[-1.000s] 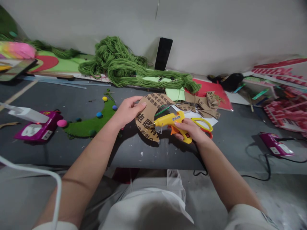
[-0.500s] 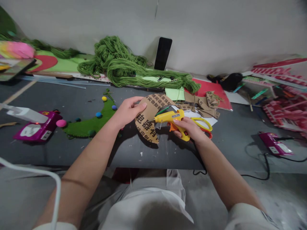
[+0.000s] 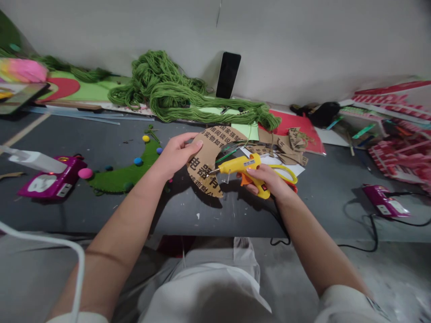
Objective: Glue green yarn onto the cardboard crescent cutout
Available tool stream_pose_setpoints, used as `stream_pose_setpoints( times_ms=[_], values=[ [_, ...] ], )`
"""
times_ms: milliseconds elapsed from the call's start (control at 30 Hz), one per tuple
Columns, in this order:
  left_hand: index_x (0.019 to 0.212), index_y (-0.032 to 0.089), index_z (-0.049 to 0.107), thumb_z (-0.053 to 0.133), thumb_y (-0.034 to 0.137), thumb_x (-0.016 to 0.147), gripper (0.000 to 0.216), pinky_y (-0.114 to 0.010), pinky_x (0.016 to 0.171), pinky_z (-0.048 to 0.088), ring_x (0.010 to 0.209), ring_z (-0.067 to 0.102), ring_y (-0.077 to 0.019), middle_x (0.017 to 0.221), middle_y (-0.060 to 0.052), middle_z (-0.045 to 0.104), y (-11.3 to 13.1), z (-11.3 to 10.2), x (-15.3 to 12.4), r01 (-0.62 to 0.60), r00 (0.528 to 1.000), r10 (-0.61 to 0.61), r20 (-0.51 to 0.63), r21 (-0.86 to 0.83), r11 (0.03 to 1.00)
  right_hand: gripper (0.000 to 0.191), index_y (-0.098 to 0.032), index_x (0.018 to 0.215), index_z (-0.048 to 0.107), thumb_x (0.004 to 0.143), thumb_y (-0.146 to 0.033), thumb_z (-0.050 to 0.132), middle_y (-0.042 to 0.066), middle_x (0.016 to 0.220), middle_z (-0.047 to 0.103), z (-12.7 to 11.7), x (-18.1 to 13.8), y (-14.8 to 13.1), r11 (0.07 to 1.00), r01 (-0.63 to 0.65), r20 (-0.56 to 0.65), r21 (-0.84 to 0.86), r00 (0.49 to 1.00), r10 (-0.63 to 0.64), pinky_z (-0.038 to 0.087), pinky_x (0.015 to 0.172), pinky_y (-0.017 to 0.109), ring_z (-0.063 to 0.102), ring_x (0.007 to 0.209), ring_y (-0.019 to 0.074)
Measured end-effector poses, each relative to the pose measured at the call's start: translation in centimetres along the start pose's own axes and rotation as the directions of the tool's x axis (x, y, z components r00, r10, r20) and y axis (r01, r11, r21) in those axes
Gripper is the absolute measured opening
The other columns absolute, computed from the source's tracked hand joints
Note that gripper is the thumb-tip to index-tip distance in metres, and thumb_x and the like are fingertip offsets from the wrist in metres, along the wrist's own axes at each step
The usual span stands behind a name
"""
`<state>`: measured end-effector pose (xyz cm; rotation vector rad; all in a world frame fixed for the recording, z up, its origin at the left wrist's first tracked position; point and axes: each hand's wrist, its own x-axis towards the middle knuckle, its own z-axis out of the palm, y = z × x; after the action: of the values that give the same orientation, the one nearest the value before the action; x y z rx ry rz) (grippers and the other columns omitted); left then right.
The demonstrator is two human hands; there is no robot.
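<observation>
My left hand [image 3: 180, 154] pinches the upper left edge of a crescent-shaped piece of cardboard [image 3: 210, 154] printed with dark characters. My right hand [image 3: 267, 179] is wrapped round a yellow glue gun [image 3: 239, 165] with an orange trigger. The gun's nozzle points left and meets the cardboard's inner edge, where a shiny streak shows on the lower part. Behind my right hand lie yellow-handled scissors [image 3: 285, 172], partly covered. To the left, a green crescent [image 3: 116, 179] with colored pompoms lies on the dark table, partly hidden by my left forearm.
Green yarn [image 3: 168, 89] is heaped along the back, beside a phone [image 3: 228, 75] leaning on the wall. Cardboard scraps [image 3: 286, 148] lie at the right back. Purple power strips [image 3: 54, 179] stand at both sides. A black cord [image 3: 375, 233] crosses the table's right front edge.
The glue gun's nozzle has shifted slightly along the cardboard's inner edge. The cardboard has tilted a little and moved slightly left in my left hand.
</observation>
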<state>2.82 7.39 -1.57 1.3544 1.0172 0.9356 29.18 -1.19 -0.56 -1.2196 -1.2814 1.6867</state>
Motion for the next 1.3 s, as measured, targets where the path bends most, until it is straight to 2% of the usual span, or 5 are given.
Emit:
stream_pose_setpoints(
  times_ms=[133,333,600,833,1300],
  values=[
    [0.127,0.024,0.068,0.069,0.047,0.084,0.048,-0.035,0.073,0.060,0.084,0.073,-0.0233,0.097,-0.007,0.078,-0.01,0.00,0.01,0.003,1.000,-0.004,0.013,0.009,1.000,0.038,-0.013,0.083,0.064,0.085,-0.051,0.065,-0.001,0.046,0.049,0.07,-0.02,0.05,1.000,-0.011,-0.013,-0.023,1.000,0.011,0.029,0.043,0.025,0.042,0.042,0.0107],
    [0.124,0.024,0.069,0.070,0.046,0.083,0.046,-0.036,0.075,0.060,0.084,0.073,-0.0228,0.097,-0.007,0.078,-0.38,0.04,0.16,0.009,0.999,-0.008,0.039,-0.012,1.000,0.040,-0.015,0.091,0.066,0.083,-0.054,0.065,-0.001,0.047,0.049,-0.45,0.29,0.16,0.999,0.018,-0.166,0.031,0.986,-0.013,0.025,0.040,0.026,0.041,0.043,0.0127],
    [0.122,0.023,0.070,0.072,0.046,0.081,0.048,-0.037,0.073,0.061,0.085,0.074,-0.0247,0.095,-0.008,0.078,-0.87,-0.26,0.53,0.070,0.998,-0.070,0.006,-0.051,0.996,0.042,-0.014,0.080,0.064,0.080,-0.055,0.068,-0.001,0.043,0.048,-0.06,-0.29,-0.29,0.999,-0.037,0.051,0.013,0.998,0.036,0.028,0.042,0.025,0.040,0.040,0.0109],
    [0.120,0.022,0.071,0.073,0.045,0.080,0.046,-0.038,0.074,0.061,0.085,0.074,-0.0243,0.097,-0.008,0.077,-0.70,-0.33,0.64,0.073,0.996,-0.076,-0.037,-0.064,0.995,0.042,-0.011,0.082,0.065,0.079,-0.053,0.069,-0.001,0.046,0.051,-0.04,-0.48,-0.43,0.999,-0.053,0.108,0.008,0.993,0.052,0.029,0.041,0.024,0.041,0.039,0.0097],
    [0.121,0.024,0.070,0.072,0.045,0.081,0.045,-0.035,0.070,0.061,0.084,0.074,-0.0242,0.093,-0.007,0.078,-0.75,-0.09,0.36,0.061,0.998,-0.058,0.033,-0.073,0.995,0.036,-0.012,0.084,0.065,0.085,-0.048,0.064,-0.001,0.045,0.049,-0.07,0.08,0.06,1.000,-0.028,0.009,0.007,1.000,0.028,0.030,0.043,0.023,0.042,0.041,0.0103]
  ],
)
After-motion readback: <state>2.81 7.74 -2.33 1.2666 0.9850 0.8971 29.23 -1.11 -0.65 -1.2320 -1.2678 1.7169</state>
